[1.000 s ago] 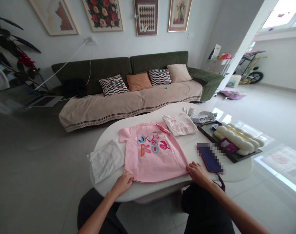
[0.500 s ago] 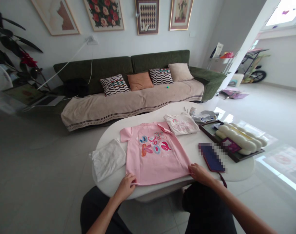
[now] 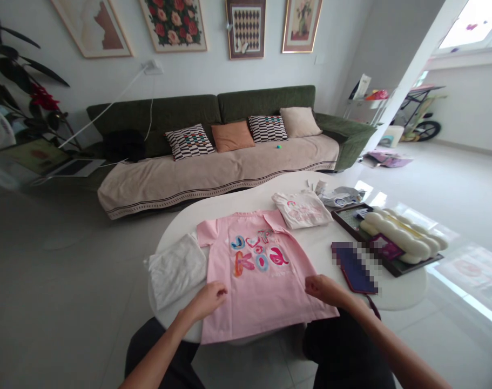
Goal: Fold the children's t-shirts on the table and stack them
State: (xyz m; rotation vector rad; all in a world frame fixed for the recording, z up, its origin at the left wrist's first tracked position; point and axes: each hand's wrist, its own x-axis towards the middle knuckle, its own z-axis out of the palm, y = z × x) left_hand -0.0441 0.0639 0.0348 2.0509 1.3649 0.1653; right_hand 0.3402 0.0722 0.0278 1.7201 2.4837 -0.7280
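Lying near laden tray (image 3: 348, 227): pink shirt (image 3: 262, 294)

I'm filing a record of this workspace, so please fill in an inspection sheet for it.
Surface: white table, rounded edge.
Job's things: pink shirt spread print up, its hem past the near edge; one folded white garment at left, a printed white one beyond, toward the right.
Clutter: dark blue case, partly pixelated; tray bearing a cream puffy item.
Hands: left hand curled at the shirt's left side, right hand at its right; grip unclear.
Cables: white cable from wall outlet toward laptop; on the table, nothing seen.
Surroundings: green sofa, cushions, framed pictures.
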